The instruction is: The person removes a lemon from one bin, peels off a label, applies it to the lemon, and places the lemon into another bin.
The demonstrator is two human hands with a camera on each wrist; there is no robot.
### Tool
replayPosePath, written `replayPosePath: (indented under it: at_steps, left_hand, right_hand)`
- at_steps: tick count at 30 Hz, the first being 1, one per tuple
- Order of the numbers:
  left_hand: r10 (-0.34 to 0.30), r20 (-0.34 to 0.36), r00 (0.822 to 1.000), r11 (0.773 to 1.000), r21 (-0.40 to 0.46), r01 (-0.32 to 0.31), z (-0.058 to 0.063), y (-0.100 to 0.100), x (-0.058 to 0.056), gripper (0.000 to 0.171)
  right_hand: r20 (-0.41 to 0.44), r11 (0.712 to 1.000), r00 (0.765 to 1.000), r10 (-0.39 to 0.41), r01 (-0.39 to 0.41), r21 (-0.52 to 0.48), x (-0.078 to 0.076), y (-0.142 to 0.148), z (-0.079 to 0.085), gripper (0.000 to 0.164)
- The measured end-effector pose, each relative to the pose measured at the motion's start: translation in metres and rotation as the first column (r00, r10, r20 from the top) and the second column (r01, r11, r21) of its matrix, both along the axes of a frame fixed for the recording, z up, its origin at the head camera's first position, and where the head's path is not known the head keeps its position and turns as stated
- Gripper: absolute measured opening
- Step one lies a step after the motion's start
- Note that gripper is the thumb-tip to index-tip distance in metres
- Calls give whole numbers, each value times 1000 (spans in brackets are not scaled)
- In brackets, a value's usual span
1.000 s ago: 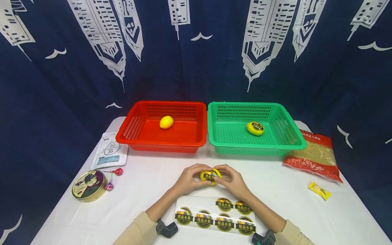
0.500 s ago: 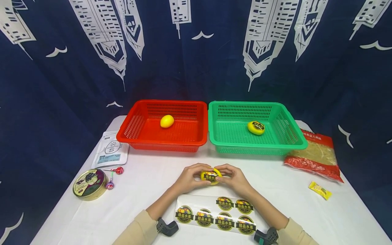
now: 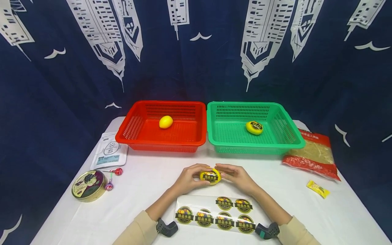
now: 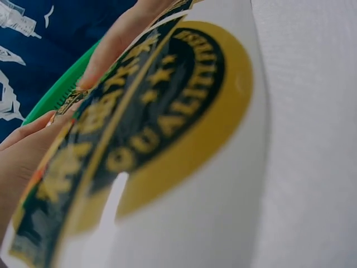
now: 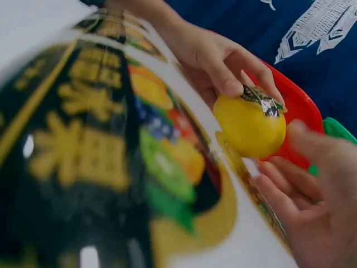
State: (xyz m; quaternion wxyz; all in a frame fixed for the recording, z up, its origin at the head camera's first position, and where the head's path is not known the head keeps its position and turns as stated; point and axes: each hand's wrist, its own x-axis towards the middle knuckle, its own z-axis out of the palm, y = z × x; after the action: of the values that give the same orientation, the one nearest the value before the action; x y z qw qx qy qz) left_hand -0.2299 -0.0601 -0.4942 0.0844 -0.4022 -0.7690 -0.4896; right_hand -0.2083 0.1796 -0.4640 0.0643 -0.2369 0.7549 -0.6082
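A yellow lemon (image 3: 207,184) with a black-and-gold fruit sticker (image 3: 210,176) on its upper side sits between the hands at the middle of the table. My left hand (image 3: 190,178) holds it from the left, thumb in front and fingers behind. On the other side, my right hand (image 3: 240,177) has its fingers stretched out, a small gap from the lemon. The right wrist view shows the lemon (image 5: 245,131) under the left hand's fingertips, with the right hand (image 5: 318,195) beside it. Nearer the body lies a white sheet (image 3: 199,200) with several round stickers.
Behind stand a red basket (image 3: 162,148) with one plain lemon (image 3: 166,121) and a green basket (image 3: 257,149) with a stickered lemon (image 3: 254,128). Left are a white pouch (image 3: 110,151), a round tin (image 3: 88,186) and two lollipops (image 3: 109,186). Right are a red bag (image 3: 310,154) and yellow candy (image 3: 318,189).
My right thumb and fingers have come off the lemon, and that hand has shifted slightly right with its fingers straighter. The left hand keeps its hold.
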Motion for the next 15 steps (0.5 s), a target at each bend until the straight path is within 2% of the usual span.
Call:
replayPosePath:
  at_steps: [2,3,5,7,8,10,15]
  left_hand:
    - [-4,25,1000,1000,14,3,0,1,1,44]
    - [-7,37,999,1000,20,7,0,1,2,44]
    - [-12,49,999,1000,27,11,1,2,3,44]
    - [-21,63,998,999,27,19,1,2,3,43]
    - [-24,69,997,999,23,22,2,2,3,43]
    - [-24,81,996,1000,5,24,4,1,2,42]
    - [-7,139,990,997,-73,17,11,-3,1,42]
  right_hand:
    - [-57,994,992,-110,109,-28,3,1,9,40]
    - [-101,983,978,-180,177,-46,5,1,13,41]
    - [-172,938,923,-345,333,-94,8,2,19,42]
    - [-211,871,846,-490,473,-131,10,5,23,43]
    - [-213,836,808,-549,529,-147,10,6,24,44]
    - [-182,772,751,-634,604,-197,9,11,26,47]
    - [-50,631,654,-755,704,-326,-3,31,32,52]
